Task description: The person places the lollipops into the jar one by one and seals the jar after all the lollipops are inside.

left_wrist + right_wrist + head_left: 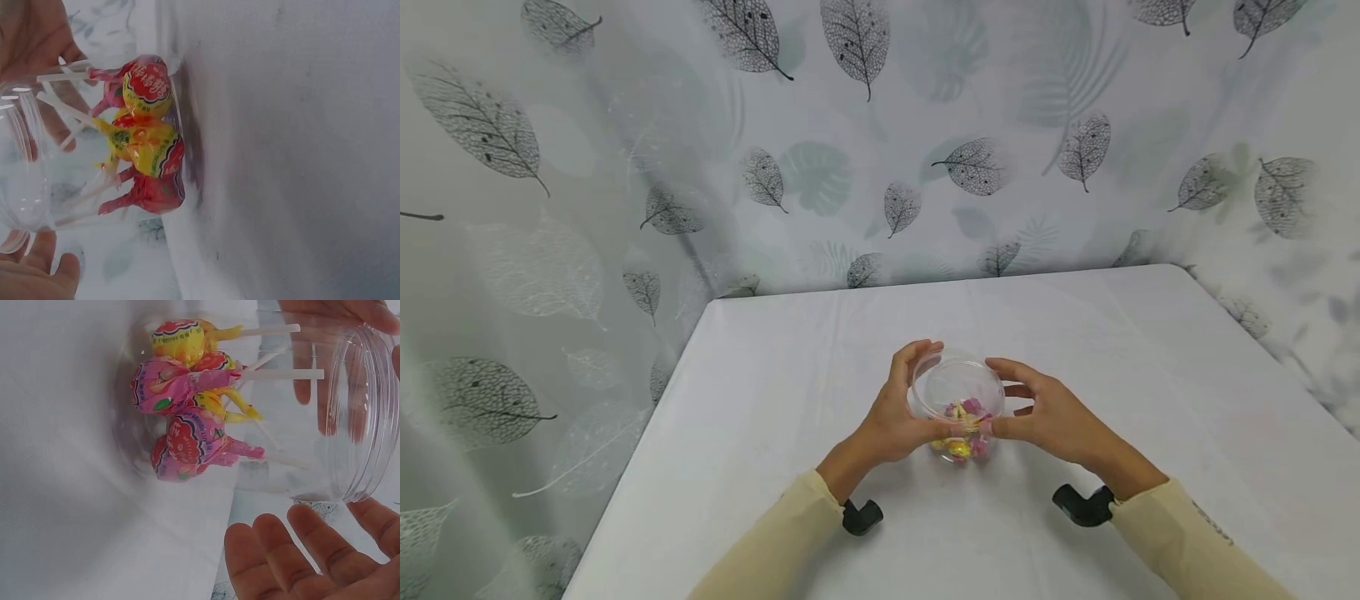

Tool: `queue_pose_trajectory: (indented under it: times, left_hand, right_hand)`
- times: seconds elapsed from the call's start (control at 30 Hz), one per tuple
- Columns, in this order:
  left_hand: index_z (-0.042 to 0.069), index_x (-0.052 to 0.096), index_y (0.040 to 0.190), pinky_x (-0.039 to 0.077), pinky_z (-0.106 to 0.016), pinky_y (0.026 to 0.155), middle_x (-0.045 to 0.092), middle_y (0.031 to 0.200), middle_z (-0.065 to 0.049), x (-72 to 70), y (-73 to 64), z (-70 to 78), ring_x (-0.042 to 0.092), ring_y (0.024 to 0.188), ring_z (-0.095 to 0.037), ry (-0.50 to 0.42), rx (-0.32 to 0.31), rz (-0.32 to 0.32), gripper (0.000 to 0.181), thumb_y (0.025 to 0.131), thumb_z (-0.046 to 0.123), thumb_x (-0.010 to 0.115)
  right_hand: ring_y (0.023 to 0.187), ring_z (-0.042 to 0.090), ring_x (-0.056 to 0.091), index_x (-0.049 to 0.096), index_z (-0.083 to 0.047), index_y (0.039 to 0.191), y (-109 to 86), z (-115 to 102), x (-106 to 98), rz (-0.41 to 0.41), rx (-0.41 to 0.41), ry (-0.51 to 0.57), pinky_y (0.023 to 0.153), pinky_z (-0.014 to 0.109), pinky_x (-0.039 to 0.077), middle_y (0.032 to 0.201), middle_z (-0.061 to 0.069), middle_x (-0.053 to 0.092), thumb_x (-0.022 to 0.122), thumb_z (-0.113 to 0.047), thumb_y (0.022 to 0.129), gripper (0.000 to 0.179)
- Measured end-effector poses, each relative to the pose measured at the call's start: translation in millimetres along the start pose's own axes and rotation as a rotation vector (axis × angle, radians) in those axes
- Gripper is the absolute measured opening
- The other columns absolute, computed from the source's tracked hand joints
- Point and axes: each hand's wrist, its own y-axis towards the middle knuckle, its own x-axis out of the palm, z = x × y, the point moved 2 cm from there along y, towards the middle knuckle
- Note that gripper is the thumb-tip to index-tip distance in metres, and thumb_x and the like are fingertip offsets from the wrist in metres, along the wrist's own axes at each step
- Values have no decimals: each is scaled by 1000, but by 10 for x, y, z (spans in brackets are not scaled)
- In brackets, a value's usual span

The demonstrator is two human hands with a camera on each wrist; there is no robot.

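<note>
A clear plastic jar (942,437) stands upright on the white table, with several wrapped lollipops (147,147) inside, heads down and white sticks up. Their wrappers are pink, red and yellow. My left hand (901,417) holds the jar's clear round top (958,383) from the left, thumb in front and fingers behind. From the right, my right hand (1048,417) holds the same top, its thumb near the left one at the front. In the right wrist view, several right fingers (269,544) extend beside the jar, apart from its wall. I cannot tell lid from rim.
The white-covered table (790,375) reaches to a leaf-patterned curtain (865,158) at the back and sides. Black curved pieces, (862,518) at the left wrist and one at the right wrist, stick out from the beige sleeves (782,542).
</note>
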Motion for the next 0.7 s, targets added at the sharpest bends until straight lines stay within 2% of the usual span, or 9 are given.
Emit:
queue_pose_trajectory:
  times: [0.13,0.23,0.57,0.7]
  left_hand:
    - [22,20,157,32,-54,121,35,165,7,63,23,-8,33,152,-18,6,-36,-5,107,79,7,92]
    - [22,20,158,33,-56,120,34,165,8,84,33,1,34,151,-16,15,-38,-12,108,79,8,92]
    - [26,24,158,37,-58,117,38,163,13,75,20,-17,38,148,-20,29,-79,-21,110,75,11,95]
    - [25,24,158,39,-58,116,38,164,10,72,27,-18,40,147,-25,44,-87,-41,110,76,12,95]
  right_hand:
    - [133,39,55,44,-8,156,-20,-2,-13,30,-18,6,98,50,56,154,14,51,86,-30,88,83]
    - [133,38,56,47,-8,154,-38,-2,-27,52,-25,6,98,50,56,153,13,52,87,-30,87,82]
    - [133,40,55,48,-8,153,-47,19,-21,58,-17,-12,102,56,53,153,13,53,87,-30,86,80]
    - [132,41,55,49,-8,152,-57,31,-25,59,-4,-29,101,56,53,152,13,53,87,-31,86,80]
